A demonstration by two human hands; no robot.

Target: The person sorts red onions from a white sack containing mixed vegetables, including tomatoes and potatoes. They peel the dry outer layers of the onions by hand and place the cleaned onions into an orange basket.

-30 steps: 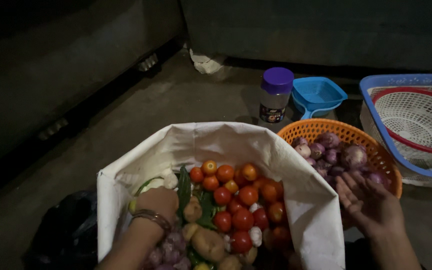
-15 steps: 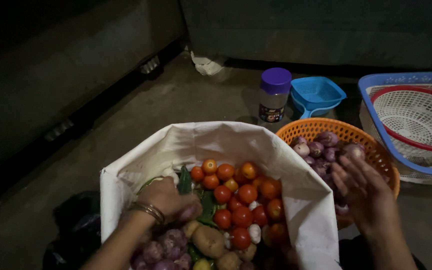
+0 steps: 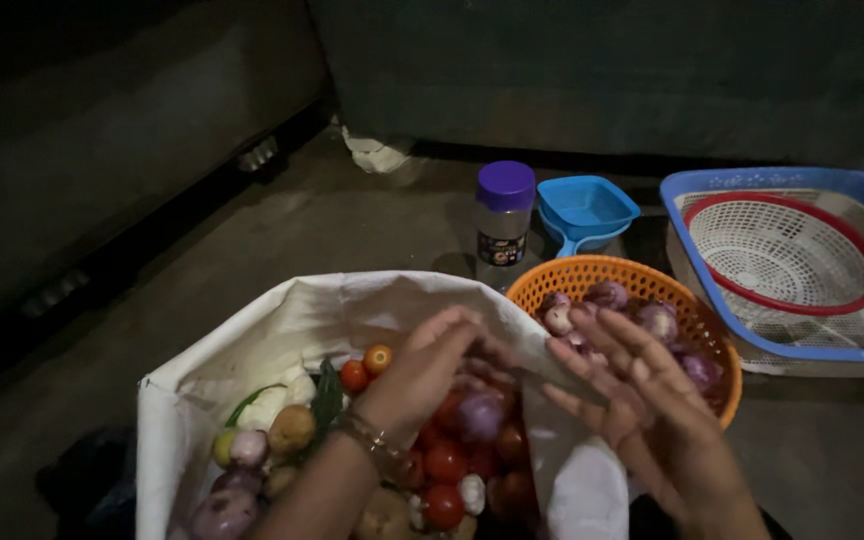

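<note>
— What have you got in your hands?

— My left hand (image 3: 422,370) reaches across the white cloth sack (image 3: 282,320) of mixed vegetables, fingers curled loosely over a round purple onion (image 3: 480,415). Whether I actually grip it I cannot tell; it sits just under my fingers, among the red tomatoes (image 3: 444,462).

— And the other hand?

— My right hand (image 3: 642,400) is spread open, palm up, holding nothing. It hovers just beside the sack's right edge, in front of the round orange plastic basket (image 3: 602,272) with purple onions in it.

— So which way does the onion lie from that basket?

— The basket is to the right and a little farther out. My right hand is between them, nearer the basket.

— Anything beyond?

— A clear jar with a purple lid (image 3: 503,215), a small blue square strainer (image 3: 584,208), and at far right a blue tray holding a red-rimmed white colander (image 3: 777,250).
</note>
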